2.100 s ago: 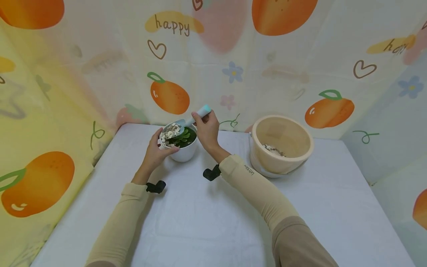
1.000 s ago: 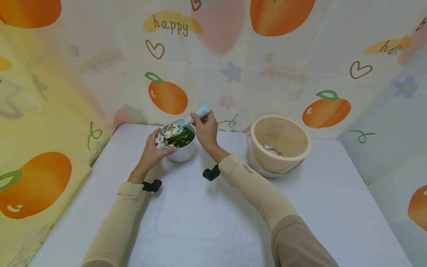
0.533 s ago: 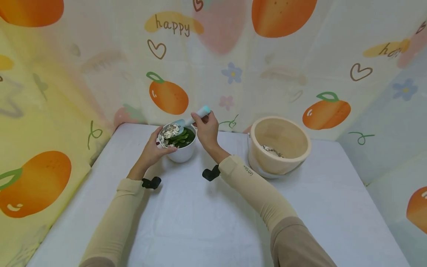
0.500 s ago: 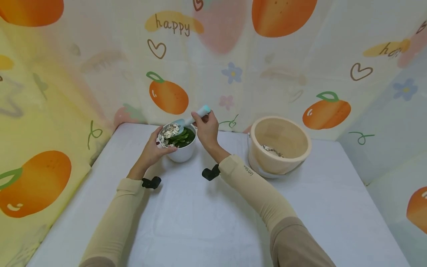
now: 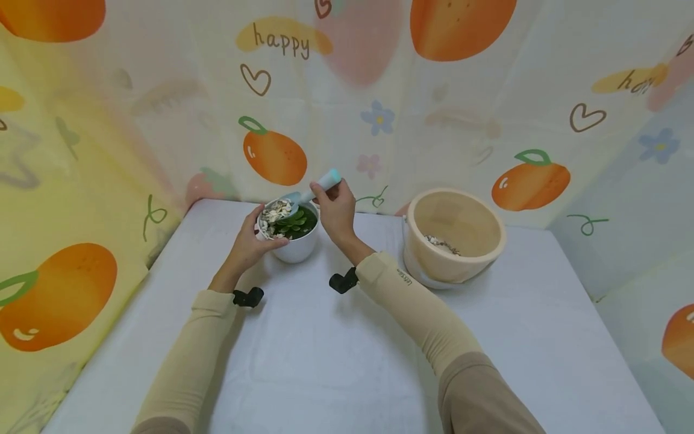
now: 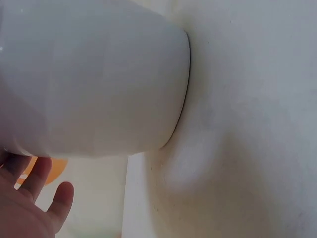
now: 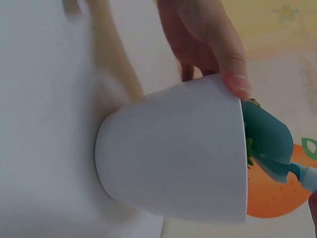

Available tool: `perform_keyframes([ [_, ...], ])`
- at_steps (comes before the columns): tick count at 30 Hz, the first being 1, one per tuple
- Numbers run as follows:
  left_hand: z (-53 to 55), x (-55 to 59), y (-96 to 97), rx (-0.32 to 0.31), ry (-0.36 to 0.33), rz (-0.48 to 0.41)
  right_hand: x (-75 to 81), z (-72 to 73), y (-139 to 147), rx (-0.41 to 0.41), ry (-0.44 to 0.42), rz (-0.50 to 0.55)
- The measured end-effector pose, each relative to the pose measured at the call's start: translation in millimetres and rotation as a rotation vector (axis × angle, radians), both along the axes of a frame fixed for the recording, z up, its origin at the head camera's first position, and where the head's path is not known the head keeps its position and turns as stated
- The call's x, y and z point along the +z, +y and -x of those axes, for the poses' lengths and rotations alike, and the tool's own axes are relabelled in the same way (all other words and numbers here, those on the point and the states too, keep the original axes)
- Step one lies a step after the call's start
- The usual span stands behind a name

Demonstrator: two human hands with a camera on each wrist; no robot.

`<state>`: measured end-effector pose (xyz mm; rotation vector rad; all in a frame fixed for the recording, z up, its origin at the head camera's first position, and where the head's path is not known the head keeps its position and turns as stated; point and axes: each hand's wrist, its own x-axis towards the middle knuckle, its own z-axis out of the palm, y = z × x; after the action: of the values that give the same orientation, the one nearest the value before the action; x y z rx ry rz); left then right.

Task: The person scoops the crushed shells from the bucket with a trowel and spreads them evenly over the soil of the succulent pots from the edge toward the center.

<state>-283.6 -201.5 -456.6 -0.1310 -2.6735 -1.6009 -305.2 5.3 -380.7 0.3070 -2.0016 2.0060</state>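
A white flowerpot (image 5: 294, 251) stands upright on the table, holding a green succulent (image 5: 295, 224). Pale pebbles (image 5: 276, 211) cover the left part of its top. My left hand (image 5: 249, 246) grips the pot's near left side, its thumb at the rim; the right wrist view shows this thumb from the side. By its handle, my right hand (image 5: 337, 211) holds a small blue trowel (image 5: 327, 181), tilted down to the left. The teal trowel blade (image 7: 270, 140) lies right over the pot's mouth, its tip among the pebbles.
To the right stands a larger cream bucket (image 5: 458, 241) with some pebbles (image 5: 441, 245) at its bottom and a handle hanging at its side. White cloth covers the table (image 5: 314, 361). A fruit-print curtain (image 5: 336, 120) hangs close behind the pot.
Both hands keep their grips near the same spots. The trowel blade and the pebbles by it shift only slightly; the pot and bucket stay put.
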Motion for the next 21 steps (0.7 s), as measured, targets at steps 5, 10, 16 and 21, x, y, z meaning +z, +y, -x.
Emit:
perform_keyframes([
  [5, -2.5, -2.4, 4.1, 0.047, 0.03, 0.006, -2.4, -3.7, -2.5, -0.017, 0.051, -0.012],
  [10, -5.7, -3.0, 10.3, 0.107, 0.057, 0.034, -4.7, -5.7, -2.4, -0.047, 0.086, -0.024],
  [16, -12.6, 0.2, 17.7, 0.172, 0.04, 0.063, -8.6, -8.1, -4.7, -0.055, 0.148, -0.117],
  [21, -14.0, -1.8, 19.8, 0.192, 0.069, 0.053, -7.5, -9.4, -6.0, -0.047, 0.143, -0.136],
])
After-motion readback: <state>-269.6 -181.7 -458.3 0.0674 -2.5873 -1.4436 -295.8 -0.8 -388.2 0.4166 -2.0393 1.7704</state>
